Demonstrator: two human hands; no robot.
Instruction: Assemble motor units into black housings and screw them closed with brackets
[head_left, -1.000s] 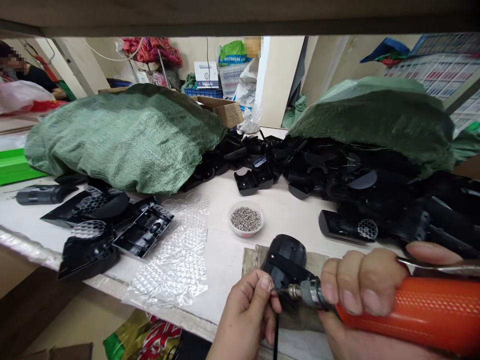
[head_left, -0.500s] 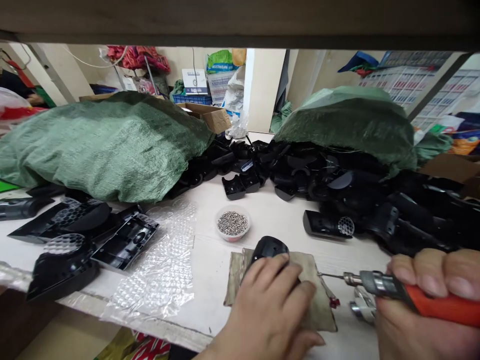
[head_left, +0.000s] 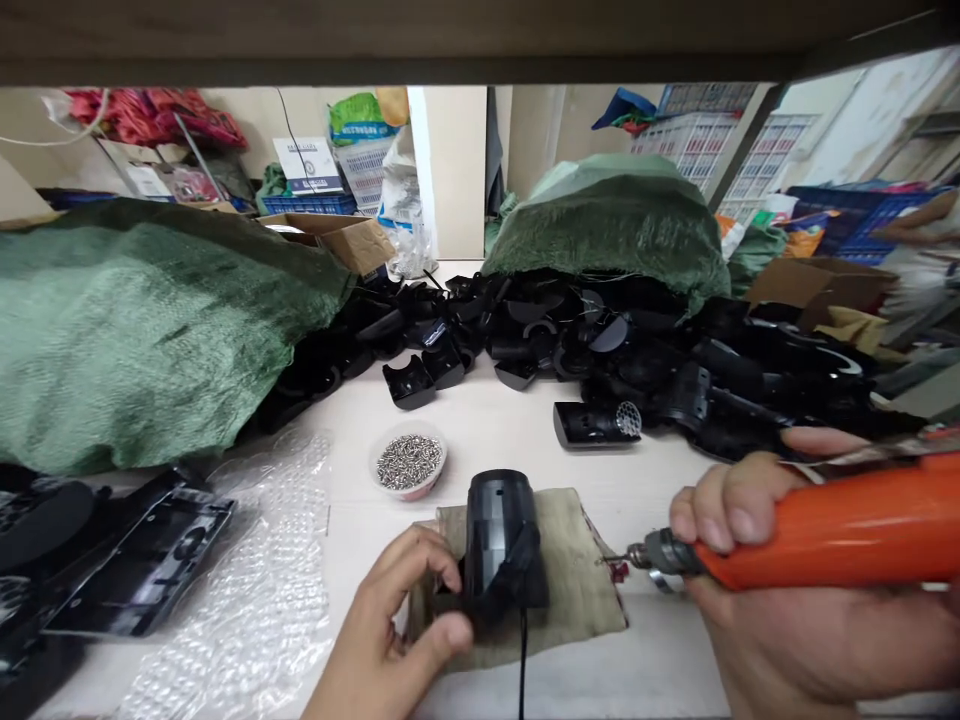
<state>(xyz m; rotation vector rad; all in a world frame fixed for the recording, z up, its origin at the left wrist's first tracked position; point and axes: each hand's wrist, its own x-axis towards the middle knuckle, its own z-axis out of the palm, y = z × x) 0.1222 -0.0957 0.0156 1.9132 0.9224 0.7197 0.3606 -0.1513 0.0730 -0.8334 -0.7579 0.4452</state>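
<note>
**Far left of the left hand:** there goes one big green woven sack [head_left: 135,340], slumped on the worktop [head_left: 480,420]. Closer to the hand, one crinkled clear bubble wrap sheet [head_left: 247,590] lies beside one glossy black plastic housing panel [head_left: 150,560].

**Left hand:** the left hand [head_left: 397,620] is clamped on the lower part of the dryer, fingers curled over it, thumb on the near side.

**Just ahead of the left hand:** one round clear plastic bowl [head_left: 409,462], packed with silver screws, too many to count.

**The piece in hand:** one black plastic hair dryer [head_left: 501,540] stands on one beige cloth pad [head_left: 581,590], its long axis running away from the person, barrel end far, with a thin black cord [head_left: 523,680] trailing toward the person. The left hand is touching it; the right hand is well apart, off to its right.

**Right hand:** the right hand [head_left: 765,570] is wrapped tight around one orange electric screwdriver [head_left: 840,530], whose long axis runs crosswise. Its steel bit [head_left: 616,559] points left at the dryer, tip just past the pad's right edge, not touching the dryer.

**Beyond the right hand:** a second green woven sack [head_left: 607,225] and a heap of black plastic parts [head_left: 600,350], too tangled to count. One black nozzle with a honeycomb grille [head_left: 596,424] sits just in front of the heap.
</note>
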